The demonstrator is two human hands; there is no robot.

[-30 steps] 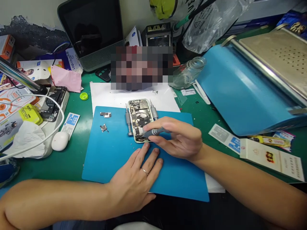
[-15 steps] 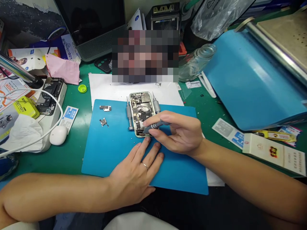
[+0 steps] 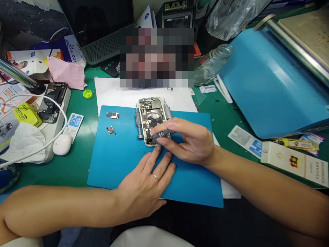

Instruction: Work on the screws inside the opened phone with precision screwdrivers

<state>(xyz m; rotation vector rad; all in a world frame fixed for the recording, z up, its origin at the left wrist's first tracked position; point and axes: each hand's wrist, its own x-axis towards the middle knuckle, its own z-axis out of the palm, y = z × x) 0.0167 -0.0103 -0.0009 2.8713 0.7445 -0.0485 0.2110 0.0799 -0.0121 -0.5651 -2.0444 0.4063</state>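
From afar I watched left hand, right hand, opened phone.
It lay at the tips of the spread left fingers; the right ones, partly covering it, gripped a grey screwdriver whose tip I couldn't make out.

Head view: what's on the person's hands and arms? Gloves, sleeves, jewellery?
Left hand: ungloved, slim silver-coloured ring on one finger. Right hand: ungloved, no ring visible. Left forearm and right forearm: no sleeve, watch or bracelet visible.
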